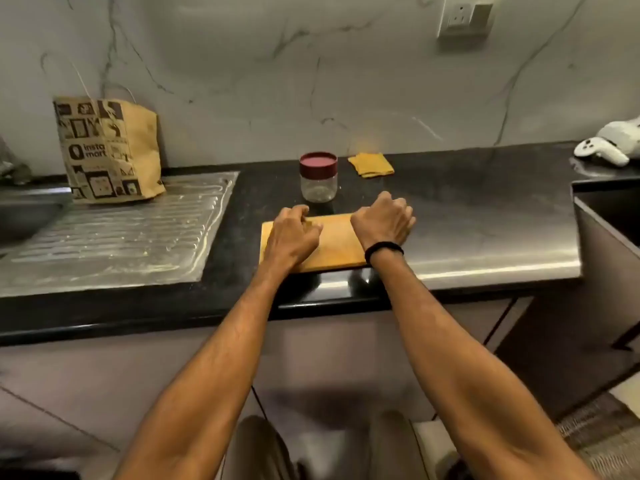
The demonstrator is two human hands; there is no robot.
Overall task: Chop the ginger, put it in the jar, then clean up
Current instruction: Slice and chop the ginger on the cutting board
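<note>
Ginger not plainly made out: small pale patch at the fingertips of the left hand, too blurred to identify. Left hand set palm-down on the left half of the wooden chopping board, fingers curled over that patch; cannot tell whether gripping anything. Right hand at the board's far right corner, back turned to the camera, fingers curled tight into a fist; contents of the fist hidden, so grip cannot be told. Black band on the right wrist.

Chopping board lying flat near the front edge of the dark worktop, long side running left to right. Clear jar standing upright just beyond the board, between the two hands and further back, apart from both. Maroon lid seated on the jar. Contents of the jar not discernible.

Folded yellow cloth flat on the worktop, to the right of the jar and close to the marble wall.

Ribbed steel drainboard to the left, printed brown paper bag upright at its far edge. Sink basin at the left margin. White controller at the far right of the worktop. Wall socket above, right of centre.
</note>
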